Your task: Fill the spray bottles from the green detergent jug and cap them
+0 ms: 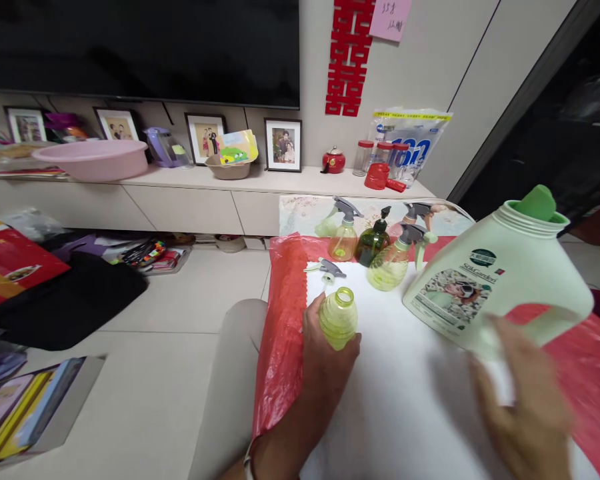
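One table [405, 380], white on top with red plastic [283, 373] along its edges, spread beneath both hands. Next in size came the jug [530, 267], standing just beyond the right hand [525, 400], uncapped, with a green spout [537, 203] showing in its mouth. Past the hands, and between them, stood a spray bottle [387, 272], a dark pump bottle [373, 248] and a second sprayer [343, 243].

The hands were well apart. The left hand [327, 363] was wrapped around a small yellow-green bottle [339, 320], upright, its neck bare. The right hand was blurred, fingers curved near the jug's lower side; a pale patch showed by them, but I could not tell whether it was gripping anything. Smallest, a loose spray head [329, 270] lay just beyond the left hand.

The step in hand seemed to be steadying the opened bottle while the right hand was busy beside the jug. As I judged it, the next move called for the left hand to keep that narrow neck upright, and for the right to be sure of its hold before bearing any weight.
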`<state>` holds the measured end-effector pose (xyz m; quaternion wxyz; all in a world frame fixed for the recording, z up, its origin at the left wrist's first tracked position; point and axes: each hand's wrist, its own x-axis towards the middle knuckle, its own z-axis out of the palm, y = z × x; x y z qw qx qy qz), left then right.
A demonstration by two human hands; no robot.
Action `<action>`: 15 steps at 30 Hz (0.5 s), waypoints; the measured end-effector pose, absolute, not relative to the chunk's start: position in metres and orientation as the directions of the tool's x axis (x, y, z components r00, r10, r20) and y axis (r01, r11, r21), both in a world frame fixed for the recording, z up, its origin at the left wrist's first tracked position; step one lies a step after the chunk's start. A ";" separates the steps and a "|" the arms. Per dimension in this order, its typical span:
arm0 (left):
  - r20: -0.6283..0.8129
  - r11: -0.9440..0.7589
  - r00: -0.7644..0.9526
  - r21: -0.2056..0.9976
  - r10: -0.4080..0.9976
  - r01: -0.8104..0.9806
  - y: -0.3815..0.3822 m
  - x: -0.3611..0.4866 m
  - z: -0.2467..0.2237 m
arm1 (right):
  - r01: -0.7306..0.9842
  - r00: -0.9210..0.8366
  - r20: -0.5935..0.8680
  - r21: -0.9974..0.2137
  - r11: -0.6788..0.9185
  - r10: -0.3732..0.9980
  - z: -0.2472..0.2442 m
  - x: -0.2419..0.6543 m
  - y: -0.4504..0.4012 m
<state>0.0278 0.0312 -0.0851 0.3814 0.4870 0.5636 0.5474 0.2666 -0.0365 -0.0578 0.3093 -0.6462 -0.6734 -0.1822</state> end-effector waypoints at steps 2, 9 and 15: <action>0.127 -0.098 -0.239 0.987 0.963 0.129 0.032 0.028 -0.087 | 0.950 -0.257 0.535 -0.011 0.311 0.805 -0.072 0.232 -0.031; 0.206 -0.172 -0.268 0.975 0.941 0.143 0.033 0.031 -0.090 | 0.883 -0.470 0.145 0.096 0.460 0.871 -0.103 0.195 -0.015; 0.193 -0.164 -0.249 0.978 0.949 0.132 0.033 0.030 -0.088 | 0.926 -0.375 -0.182 -0.037 0.375 0.909 -0.087 0.189 -0.018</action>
